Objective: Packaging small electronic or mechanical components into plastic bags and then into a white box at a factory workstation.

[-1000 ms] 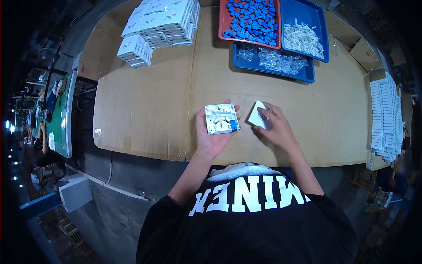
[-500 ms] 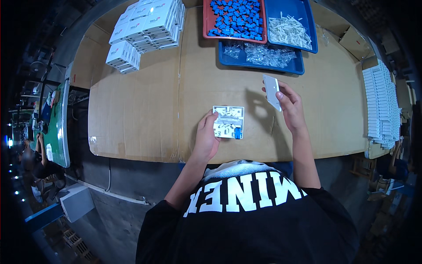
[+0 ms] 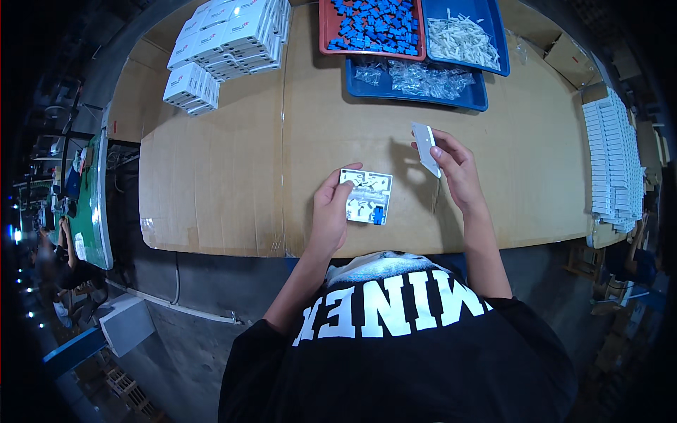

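My left hand grips a square white plastic plate by its left edge, its back side up, showing white ribs and a small blue part at its lower right. It rests low over the cardboard-covered table. My right hand is raised to the right of it and pinches a small flat white cover piece, held edge-on and tilted above the table.
At the far edge stand a red tray of blue parts, a blue tray of white parts and a blue tray of small clear bags. Stacked white boxes fill the far left. A row of white pieces lines the right edge.
My right hand has lifted the white cover piece off the table and carried it to the right, away from the plate. My left hand has kept its hold on the square plate.
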### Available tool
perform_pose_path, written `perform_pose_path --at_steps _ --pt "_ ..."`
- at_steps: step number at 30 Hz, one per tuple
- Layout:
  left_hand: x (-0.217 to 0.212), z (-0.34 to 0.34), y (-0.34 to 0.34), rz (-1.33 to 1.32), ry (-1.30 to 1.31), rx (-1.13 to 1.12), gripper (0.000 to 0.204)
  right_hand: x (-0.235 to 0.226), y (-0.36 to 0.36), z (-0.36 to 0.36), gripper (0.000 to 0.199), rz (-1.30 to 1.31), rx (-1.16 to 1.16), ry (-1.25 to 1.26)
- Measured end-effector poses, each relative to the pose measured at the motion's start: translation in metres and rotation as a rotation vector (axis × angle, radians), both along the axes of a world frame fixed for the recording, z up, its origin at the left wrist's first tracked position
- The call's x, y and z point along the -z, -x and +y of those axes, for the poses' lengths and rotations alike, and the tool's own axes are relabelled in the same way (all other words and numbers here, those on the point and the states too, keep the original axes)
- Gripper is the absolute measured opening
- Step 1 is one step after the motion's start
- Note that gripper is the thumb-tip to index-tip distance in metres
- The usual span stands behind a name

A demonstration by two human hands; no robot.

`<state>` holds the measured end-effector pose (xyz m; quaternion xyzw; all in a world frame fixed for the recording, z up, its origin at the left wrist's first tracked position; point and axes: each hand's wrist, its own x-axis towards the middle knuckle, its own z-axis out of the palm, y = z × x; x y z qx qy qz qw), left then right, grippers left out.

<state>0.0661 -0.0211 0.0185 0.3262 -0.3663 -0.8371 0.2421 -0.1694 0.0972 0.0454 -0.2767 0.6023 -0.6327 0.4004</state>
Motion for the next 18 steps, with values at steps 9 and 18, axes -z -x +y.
perform_pose_path --at_steps 9,18 --pt "-0.014 -0.005 0.003 0.158 -0.296 0.110 0.050 0.003 0.006 0.000 0.052 -0.131 -0.015 0.075" --pt "-0.019 0.003 0.003 0.132 -0.300 0.142 0.042 -0.016 -0.003 -0.009 0.064 -0.400 -0.108 0.184"
